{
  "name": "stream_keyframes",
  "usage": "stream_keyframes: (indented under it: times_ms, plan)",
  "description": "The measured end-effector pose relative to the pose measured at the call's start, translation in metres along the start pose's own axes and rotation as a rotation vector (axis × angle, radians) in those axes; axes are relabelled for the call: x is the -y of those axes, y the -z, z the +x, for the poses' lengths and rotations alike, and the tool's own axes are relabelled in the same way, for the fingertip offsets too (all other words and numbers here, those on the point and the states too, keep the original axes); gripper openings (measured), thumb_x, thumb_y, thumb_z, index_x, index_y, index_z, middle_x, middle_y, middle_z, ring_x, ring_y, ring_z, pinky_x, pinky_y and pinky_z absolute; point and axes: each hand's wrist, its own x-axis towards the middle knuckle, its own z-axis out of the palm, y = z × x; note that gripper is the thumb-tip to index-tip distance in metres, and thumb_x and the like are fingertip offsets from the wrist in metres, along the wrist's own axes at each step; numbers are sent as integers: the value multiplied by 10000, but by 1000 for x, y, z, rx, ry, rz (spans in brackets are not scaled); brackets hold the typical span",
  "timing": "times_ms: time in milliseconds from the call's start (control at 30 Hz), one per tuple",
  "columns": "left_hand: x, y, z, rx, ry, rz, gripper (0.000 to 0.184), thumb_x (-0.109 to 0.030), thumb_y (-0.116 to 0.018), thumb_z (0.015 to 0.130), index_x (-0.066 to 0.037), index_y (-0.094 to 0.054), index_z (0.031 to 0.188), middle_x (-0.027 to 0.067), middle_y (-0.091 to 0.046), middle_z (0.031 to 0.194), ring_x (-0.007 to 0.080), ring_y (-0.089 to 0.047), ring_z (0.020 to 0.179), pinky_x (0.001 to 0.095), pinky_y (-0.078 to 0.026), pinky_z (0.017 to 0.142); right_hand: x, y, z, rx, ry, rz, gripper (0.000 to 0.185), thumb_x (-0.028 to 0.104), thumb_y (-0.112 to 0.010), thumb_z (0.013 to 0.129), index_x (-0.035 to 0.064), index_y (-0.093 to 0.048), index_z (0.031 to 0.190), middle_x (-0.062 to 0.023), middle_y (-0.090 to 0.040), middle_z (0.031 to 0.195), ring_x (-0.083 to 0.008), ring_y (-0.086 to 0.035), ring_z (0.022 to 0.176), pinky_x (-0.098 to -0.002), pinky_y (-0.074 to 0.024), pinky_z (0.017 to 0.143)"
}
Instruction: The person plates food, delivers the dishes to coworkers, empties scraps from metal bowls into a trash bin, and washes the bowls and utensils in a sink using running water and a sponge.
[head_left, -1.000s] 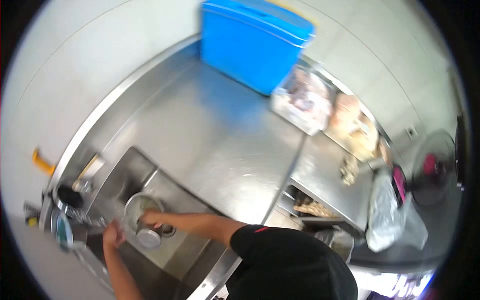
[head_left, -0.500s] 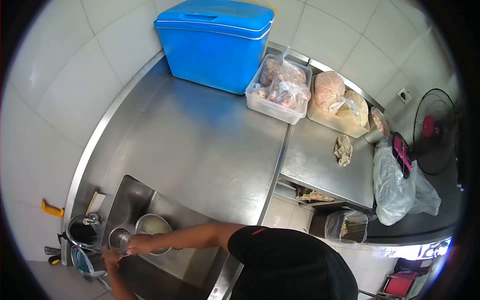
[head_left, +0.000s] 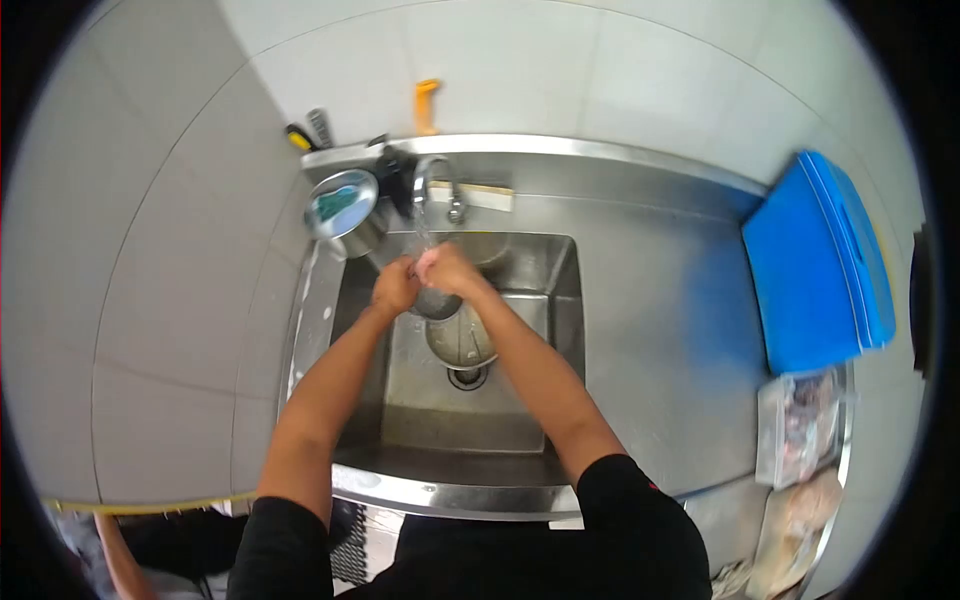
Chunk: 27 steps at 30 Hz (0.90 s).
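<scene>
My left hand is over the left part of the sink, its fingers curled. Beside it, close to touching, my right hand is closed beneath the running tap. Water falls onto or right beside my fingers. What either hand grips is hidden by the fingers and blurred. Just below the hands shows a small round metal bowl, partly covered by them; whether I hold its rim I cannot tell. A larger metal bowl with cloudy liquid stands under it near the drain, partly behind my right forearm.
A metal pot with a green and blue sponge stands left of the tap, near a dark bottle. A blue cooler and a plastic tub of bagged food sit on the right. Another person's arm shows at lower left.
My view has swung from the right-hand counter round to face the sink and tap. Both hands stay close together over the sink by the small bowl.
</scene>
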Motion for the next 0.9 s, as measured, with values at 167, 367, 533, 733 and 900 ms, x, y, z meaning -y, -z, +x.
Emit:
stream_keyframes:
  times_ms: [167,367,533,733,900]
  plan:
    - [1,-15,3,-116,160,-71,132,-122,-614,729,-4,-584,781,219,-613,796,406,-592,778,448,-467,686,25,10,1,-83,-266,455,101,105,-586,764,21,-625,723,-73,-600,600,-164,-557,494,-319,-434,449]
    - [-26,-16,-11,-233,-108,2,89,-37,-583,698,2,-595,777,208,-588,861,381,-570,856,419,-470,755,20,37,15,-436,124,-450,232,41,-570,724,42,-625,948,-191,-616,988,-359,-577,934,-417,-472,763]
    - [-36,16,-54,-251,-231,165,139,29,-555,664,-5,-581,796,170,-554,982,360,-535,955,406,-477,798,1,52,48,-401,173,-952,275,85,-499,777,36,-647,1004,-154,-610,1048,-320,-465,1130,-422,-419,850]
    - [-7,66,-117,-283,-291,321,143,47,-537,646,3,-559,780,160,-534,1048,345,-506,1047,398,-480,828,4,41,40,-53,-382,-1010,215,116,-549,789,32,-662,951,-147,-619,1040,-290,-611,938,-389,-468,812]
    - [20,111,-165,-392,-198,396,148,68,-532,623,0,-548,753,166,-541,1025,346,-522,1023,398,-474,827,0,22,19,-81,-372,-1025,233,168,-540,798,22,-666,929,-188,-633,998,-318,-625,941,-437,-495,782]
